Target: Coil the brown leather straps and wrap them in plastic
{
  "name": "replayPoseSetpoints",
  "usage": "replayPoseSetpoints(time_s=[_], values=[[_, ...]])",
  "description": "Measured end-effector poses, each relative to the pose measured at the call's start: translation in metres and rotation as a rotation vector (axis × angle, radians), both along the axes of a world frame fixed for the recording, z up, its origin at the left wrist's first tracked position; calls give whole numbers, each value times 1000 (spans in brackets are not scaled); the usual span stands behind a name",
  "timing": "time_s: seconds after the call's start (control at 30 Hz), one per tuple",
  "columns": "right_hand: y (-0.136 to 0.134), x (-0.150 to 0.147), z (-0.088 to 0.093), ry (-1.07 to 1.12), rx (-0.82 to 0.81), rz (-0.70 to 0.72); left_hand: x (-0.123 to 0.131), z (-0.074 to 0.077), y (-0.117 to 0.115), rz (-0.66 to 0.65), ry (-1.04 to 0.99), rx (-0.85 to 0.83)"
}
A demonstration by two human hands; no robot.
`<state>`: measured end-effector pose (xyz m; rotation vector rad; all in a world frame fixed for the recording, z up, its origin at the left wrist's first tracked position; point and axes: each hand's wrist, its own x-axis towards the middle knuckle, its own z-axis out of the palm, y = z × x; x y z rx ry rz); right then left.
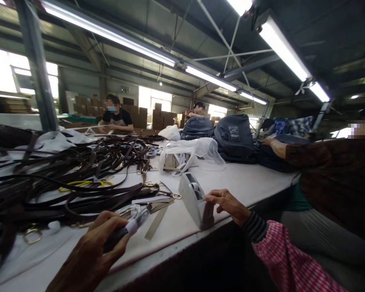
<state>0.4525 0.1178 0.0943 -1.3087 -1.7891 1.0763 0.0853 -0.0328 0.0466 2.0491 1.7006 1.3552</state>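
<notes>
My left hand [91, 247] is shut around a dark handle [118, 237] with a white band, and clear plastic [132, 211] bunches at its far end. My right hand [228, 205] curls against a grey tape dispenser [192, 198] standing on the white table [182, 227]. Its fingertips rest near the tape roll. Beside the dispenser lie scissors [167, 194] and tan strips [155, 222]. A heap of dark brown leather straps [79, 170] spreads over the left side, with yellow-handled pliers [85, 183] among them. A brass ring [32, 235] lies near my left hand.
A knotted plastic bag [179, 156] and dark grey bags [234, 136] sit farther along the table. A co-worker's arm [275, 146] reaches over the table from the right. Other people work beyond, before stacked cardboard boxes [140, 115]. The table's near edge runs below my hands.
</notes>
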Motion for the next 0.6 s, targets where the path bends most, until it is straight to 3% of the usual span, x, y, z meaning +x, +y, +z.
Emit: replayPoseSetpoints(time_s=[0.17, 0.37, 0.5, 0.6], values=[[-3, -15, -9, 197, -33, -167, 1, 4, 2, 8, -7, -20], [-34, -14, -18, 425, 165, -278, -2, 9, 6, 106, -73, -58], [-54, -7, -42, 502, -20, -250, 0, 17, 9, 166, -92, -164], [-51, -9, -58, 454, -60, -229, 9, 24, 9, 173, -152, -193]])
